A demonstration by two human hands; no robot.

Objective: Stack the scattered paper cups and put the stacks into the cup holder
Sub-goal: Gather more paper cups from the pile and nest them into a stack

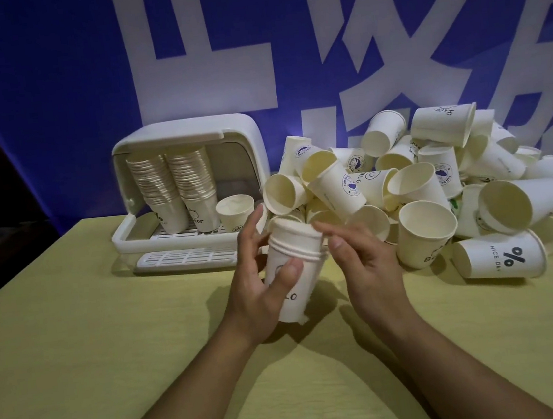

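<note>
Left hand [260, 293] grips a short cup stack [294, 269] above the desk [110, 331].
The stack stands nearly upright, mouths up, long axis tipped slightly right; left fingers and thumb curl round its wall. Right hand [363, 261] is beside it, fingers loose, one fingertip at the rim. Holder [191, 198] behind has two tall stacks and one cup; loose cups [437, 184] are piled right.
</note>
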